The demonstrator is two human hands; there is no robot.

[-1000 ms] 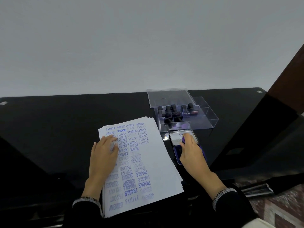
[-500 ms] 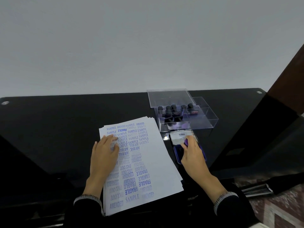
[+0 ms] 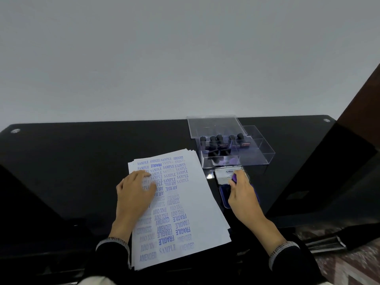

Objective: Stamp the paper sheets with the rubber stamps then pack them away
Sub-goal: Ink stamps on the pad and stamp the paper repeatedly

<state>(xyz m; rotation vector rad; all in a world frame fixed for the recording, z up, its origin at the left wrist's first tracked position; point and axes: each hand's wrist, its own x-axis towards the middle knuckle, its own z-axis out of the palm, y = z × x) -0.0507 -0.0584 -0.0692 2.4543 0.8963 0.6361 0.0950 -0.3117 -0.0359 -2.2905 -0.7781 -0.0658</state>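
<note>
A stack of white paper sheets (image 3: 195,202) covered in blue stamp marks lies on the black table (image 3: 72,161). My left hand (image 3: 133,194) rests flat on the stack's upper left part. My right hand (image 3: 243,194) is over the open blue ink pad (image 3: 223,192), whose lid (image 3: 225,175) stands back; the fingers close on a purple stamp (image 3: 234,177) pressed toward the pad. Several black-handled rubber stamps (image 3: 219,140) stand in a clear plastic box (image 3: 257,155) behind the pad.
The box's clear lid (image 3: 213,126) leans behind it. A dark wooden panel (image 3: 362,103) rises at the right. The table's front edge runs below my wrists, and patterned floor (image 3: 349,268) shows at the lower right.
My right hand with the purple stamp shifted slightly over the ink pad. The left hand stayed flat on the paper.
</note>
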